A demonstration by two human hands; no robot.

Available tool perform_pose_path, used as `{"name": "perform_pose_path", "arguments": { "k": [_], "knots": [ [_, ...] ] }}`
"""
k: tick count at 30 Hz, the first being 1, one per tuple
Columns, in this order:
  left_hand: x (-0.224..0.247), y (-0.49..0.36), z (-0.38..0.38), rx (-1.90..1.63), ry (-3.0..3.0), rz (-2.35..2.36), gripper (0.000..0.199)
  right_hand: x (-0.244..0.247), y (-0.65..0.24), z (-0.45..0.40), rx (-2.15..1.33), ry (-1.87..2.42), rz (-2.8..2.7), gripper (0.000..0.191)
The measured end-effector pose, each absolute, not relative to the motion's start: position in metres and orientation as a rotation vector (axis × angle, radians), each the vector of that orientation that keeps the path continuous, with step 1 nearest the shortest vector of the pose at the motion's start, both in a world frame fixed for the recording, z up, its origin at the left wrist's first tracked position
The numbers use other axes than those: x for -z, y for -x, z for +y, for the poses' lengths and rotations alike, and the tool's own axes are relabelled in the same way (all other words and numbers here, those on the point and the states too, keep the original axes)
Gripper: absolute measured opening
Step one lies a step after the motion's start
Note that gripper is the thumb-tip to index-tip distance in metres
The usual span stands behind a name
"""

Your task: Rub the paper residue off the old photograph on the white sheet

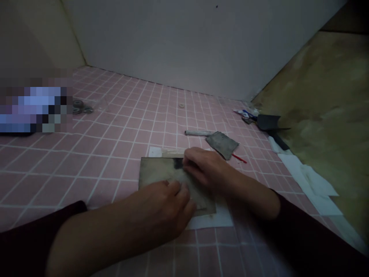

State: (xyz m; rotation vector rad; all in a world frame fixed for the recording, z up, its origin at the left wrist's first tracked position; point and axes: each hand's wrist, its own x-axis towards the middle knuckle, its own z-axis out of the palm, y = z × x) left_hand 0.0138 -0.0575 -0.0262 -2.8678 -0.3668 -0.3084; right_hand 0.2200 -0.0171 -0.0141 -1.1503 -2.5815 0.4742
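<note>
Both hands (170, 207) (206, 167) pressing grey sheet (157, 171), perhaps sandpaper, pink tiles (115, 146)

I wear dark, maroon-tinged long sleeves on both arms, pushed up so my forearms are bare. My left hand (170, 209) and right hand (206, 167) are bare, with no gloves, rings or watch showing.

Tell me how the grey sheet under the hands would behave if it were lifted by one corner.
The grey sheet lies dead flat with straight edges under the left hand and right hand, so it is probably thin and light. It would likely bend or sag rather than stay rigid. The white paper beneath it might slide along.
</note>
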Motion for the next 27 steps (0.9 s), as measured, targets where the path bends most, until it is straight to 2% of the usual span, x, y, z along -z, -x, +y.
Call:
{"name": "perform_pose_path", "arguments": {
  "k": [4,9,15,20,27],
  "knots": [
    [0.026,-0.014,-0.058,0.3,2.878,-0.349,0.008,0.008,-0.227,-0.018,-0.44,1.243,-2.658,0.017],
    [0.026,-0.015,-0.056,0.343,2.861,-0.373,0.006,0.015,-0.216,-0.021,-0.43,1.136,-2.625,0.012],
    [0.027,-0.013,-0.057,0.301,2.881,-0.353,0.009,0.01,-0.227,-0.018,-0.418,1.257,-2.677,0.015],
    [0.026,-0.013,-0.057,0.335,2.85,-0.373,0.007,0.017,-0.215,-0.02,-0.489,1.117,-2.603,0.012],
    [0.026,-0.013,-0.057,0.298,2.885,-0.349,0.008,0.013,-0.224,-0.018,-0.441,1.24,-2.651,0.012]
  ]
}}
